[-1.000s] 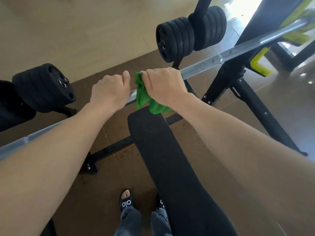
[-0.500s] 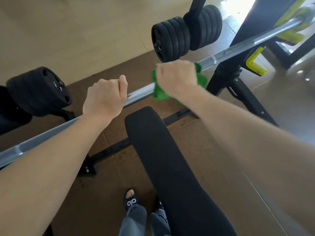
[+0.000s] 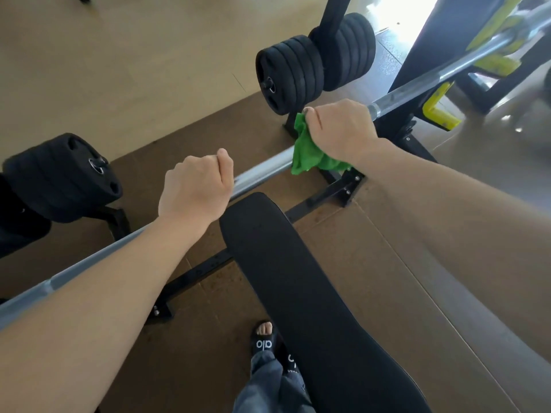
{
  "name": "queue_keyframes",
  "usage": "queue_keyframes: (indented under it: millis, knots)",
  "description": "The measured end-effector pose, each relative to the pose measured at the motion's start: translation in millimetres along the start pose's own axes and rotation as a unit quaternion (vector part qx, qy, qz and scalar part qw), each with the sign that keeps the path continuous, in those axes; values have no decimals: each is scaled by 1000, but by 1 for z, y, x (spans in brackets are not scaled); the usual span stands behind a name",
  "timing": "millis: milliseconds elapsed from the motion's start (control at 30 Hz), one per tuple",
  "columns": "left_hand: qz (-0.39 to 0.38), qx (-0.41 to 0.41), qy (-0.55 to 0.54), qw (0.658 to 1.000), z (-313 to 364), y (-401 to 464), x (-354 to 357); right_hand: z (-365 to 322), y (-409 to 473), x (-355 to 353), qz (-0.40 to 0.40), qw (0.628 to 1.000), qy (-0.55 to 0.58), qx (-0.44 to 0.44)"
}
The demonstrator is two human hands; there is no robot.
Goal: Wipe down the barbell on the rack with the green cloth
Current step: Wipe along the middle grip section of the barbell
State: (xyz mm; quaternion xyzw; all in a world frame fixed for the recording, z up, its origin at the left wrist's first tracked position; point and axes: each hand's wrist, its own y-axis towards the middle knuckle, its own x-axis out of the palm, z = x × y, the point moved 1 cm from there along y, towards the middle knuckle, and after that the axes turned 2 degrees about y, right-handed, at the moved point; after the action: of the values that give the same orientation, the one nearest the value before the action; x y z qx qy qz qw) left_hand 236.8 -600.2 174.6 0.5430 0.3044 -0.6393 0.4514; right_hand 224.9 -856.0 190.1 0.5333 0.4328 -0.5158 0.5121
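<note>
A silver barbell point(image 3: 262, 171) runs diagonally from lower left to upper right across the rack. My left hand point(image 3: 196, 186) grips the bar near its middle, fingers curled round it. Further right, my right hand point(image 3: 340, 129) holds the green cloth point(image 3: 307, 150) wrapped round the bar; the cloth hangs in folds below and to the left of my fist. The bar under the cloth and under both hands is hidden.
A black padded bench point(image 3: 298, 287) lies below the bar. Stacks of black weight plates point(image 3: 313, 64) stand behind the bar, with another stack point(image 3: 62, 177) at left. Black rack uprights with yellow hooks point(image 3: 438, 108) stand at right. My sandalled feet point(image 3: 264, 341) are on the brown floor.
My right hand has slid the green cloth along the bar to the right, away from my left hand. My left hand has kept its grip in place.
</note>
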Motion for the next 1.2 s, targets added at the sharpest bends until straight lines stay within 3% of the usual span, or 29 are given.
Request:
queue_keyframes:
  millis: [133, 367, 433, 567, 700, 833, 1033, 1200]
  knots:
    - [14, -1, 14, 1000, 5, -1, -1, -20, -5, -3, -5, 999, -17, 34]
    - [12, 2, 3, 1000, 7, 1, -1, -116, -32, -13, -8, 996, -31, -85]
    - [3, 2, 8, 1000, 8, 4, -4, -107, -31, -9, -1, 994, 4, -107]
    - [-35, 15, -24, 999, 25, 22, -9, -57, -20, -7, 2, 994, 79, -71]
    - [-67, 58, -44, 995, 59, 45, -6, 4, -6, -1, 12, 997, 24, -70]
    - [-81, 60, -42, 994, 85, 61, 10, 69, 9, 5, 13, 999, 37, 11]
    - [-89, 58, -38, 994, 99, 63, 29, 49, 5, 14, 70, 991, 45, 103]
    - [-88, 21, -23, 996, 99, 63, 29, 20, 1, 2, 6, 999, -12, 33]
